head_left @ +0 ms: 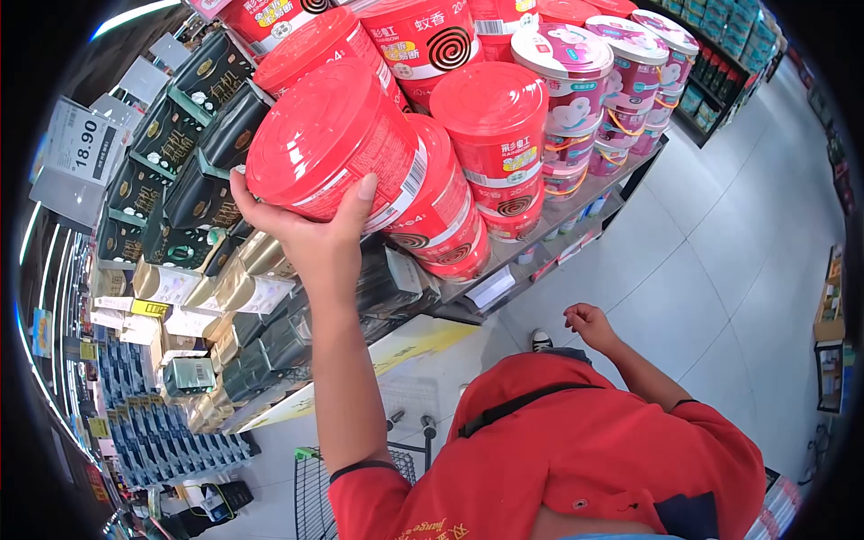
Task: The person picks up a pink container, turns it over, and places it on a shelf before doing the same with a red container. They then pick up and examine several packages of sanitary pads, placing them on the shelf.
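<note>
My left hand (315,229) grips a red lidded tub of mosquito coils (315,135) from below, thumb on its printed side and fingers curled around the near edge. The tub is tilted and sits at the top of a stack of similar red tubs (508,153), touching those around it. Its lid is on. Down by my right side, my right hand (587,324) hangs over the floor with its fingers curled in, and nothing shows in it. Beside the red tubs stand stacked pink-and-white tubs (562,81) with thin handles.
Dark green boxes (211,81) are stacked left of the tubs, near a price sign (83,139) reading 18.90. The display shelf edge (490,288) runs below the tubs. A shopping cart (315,486) stands at my left. More shelving (720,90) rises across the tiled aisle (720,225).
</note>
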Tool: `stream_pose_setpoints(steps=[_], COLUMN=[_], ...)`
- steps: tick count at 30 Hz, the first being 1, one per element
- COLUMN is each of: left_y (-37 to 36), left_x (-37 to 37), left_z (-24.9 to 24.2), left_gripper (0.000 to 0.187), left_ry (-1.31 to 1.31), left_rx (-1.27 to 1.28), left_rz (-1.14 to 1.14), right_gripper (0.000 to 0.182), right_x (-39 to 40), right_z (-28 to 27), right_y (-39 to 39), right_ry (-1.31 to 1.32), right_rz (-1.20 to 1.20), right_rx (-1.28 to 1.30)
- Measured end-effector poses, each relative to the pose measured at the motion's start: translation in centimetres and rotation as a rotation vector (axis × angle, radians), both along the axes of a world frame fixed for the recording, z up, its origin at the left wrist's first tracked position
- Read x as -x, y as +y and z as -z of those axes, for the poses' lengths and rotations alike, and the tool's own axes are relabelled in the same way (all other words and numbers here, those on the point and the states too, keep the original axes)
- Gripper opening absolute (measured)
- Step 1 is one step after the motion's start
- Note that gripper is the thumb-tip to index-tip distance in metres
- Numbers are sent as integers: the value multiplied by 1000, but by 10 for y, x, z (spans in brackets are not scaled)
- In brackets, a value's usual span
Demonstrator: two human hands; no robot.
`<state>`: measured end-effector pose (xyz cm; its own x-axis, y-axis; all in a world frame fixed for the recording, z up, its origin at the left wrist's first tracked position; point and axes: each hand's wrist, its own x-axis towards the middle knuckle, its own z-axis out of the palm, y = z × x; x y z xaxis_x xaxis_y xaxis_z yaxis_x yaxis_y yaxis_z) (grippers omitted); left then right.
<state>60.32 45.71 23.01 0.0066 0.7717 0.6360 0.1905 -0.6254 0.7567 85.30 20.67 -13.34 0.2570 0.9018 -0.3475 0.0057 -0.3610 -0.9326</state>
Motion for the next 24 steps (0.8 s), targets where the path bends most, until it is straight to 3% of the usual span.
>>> stream_pose_setpoints(steps=[14,17,24], left_y=[5,3,5], left_x=[1,0,1], left_z=[8,10,13], left_gripper=[123,113,122], left_ry=[-102,-70,-117], left_rx=[35,-1,5], left_rz=[141,115,109], right_gripper=[18,19,19], right_x=[5,5,11], right_z=[11,11,-14], right_y=[0,-4,7], right_ry=[-22,-28,-24], right_rz=[21,19,-18], right_rx=[5,6,-41])
